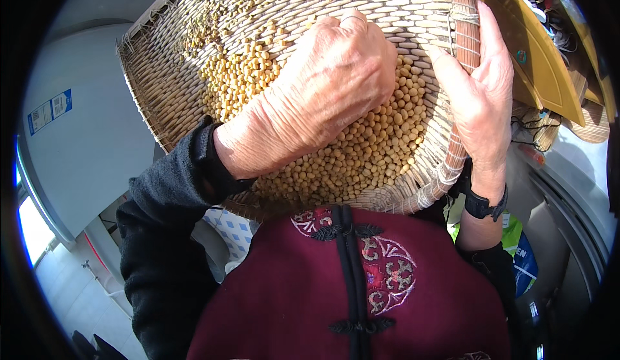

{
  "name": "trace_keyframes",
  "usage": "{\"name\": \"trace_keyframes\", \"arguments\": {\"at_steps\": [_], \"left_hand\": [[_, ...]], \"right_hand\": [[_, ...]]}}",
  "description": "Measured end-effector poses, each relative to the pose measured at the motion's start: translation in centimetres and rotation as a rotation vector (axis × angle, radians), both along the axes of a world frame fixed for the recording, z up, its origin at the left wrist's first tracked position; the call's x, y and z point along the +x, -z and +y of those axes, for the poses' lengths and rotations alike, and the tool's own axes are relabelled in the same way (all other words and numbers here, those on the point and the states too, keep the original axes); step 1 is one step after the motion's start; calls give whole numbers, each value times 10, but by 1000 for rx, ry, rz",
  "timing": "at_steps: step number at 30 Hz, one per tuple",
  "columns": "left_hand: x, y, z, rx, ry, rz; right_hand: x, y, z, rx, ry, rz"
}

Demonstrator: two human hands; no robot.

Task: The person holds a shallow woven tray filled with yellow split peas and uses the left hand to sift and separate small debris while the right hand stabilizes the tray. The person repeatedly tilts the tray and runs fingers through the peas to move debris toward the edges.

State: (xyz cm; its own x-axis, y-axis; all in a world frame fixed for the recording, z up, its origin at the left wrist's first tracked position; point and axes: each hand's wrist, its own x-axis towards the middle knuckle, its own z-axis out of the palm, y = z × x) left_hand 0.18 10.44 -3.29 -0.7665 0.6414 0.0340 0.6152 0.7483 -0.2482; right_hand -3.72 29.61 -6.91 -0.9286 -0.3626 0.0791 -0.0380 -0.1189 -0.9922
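Observation:
A woven wicker winnowing basket with a bound rim is tilted against my front. Many pale yellow soybeans are heaped in its near and right part. My left hand reaches across from the left and rests over the beans, knuckles up. Its fingers curl downward out of sight, so what they hold is hidden. On the right, my right hand grips the rim, thumb inside and fingers outside. Dry husks and plant bits lie scattered farther up the weave, apart from the main bean heap.
A large pale cabinet or appliance panel with a blue label stands left. Yellow curved panels lean at the upper right, close to my right hand. A green and blue printed bag sits below my right forearm. Pale floor tiles show lower left.

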Motion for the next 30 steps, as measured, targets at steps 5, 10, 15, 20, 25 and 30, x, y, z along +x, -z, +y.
{"name": "trace_keyframes", "arguments": {"at_steps": [5,10,15,20,25,30], "left_hand": [[3,0,4,-63,-32,-72],[-4,6,-7,45,43,-42],[-15,8,-21,325,85,-122],[-16,-27,-46,515,-74,79],[28,-85,-132,556,-502,265],[73,-88,-226,192,-955,450]], "right_hand": [[-3,2,4,35,-10,48],[-3,-2,2,100,33,51],[-2,-7,-1,259,59,115],[1,-6,-3,209,107,93],[3,-9,-4,175,120,87],[1,-16,-3,258,49,-36]]}}
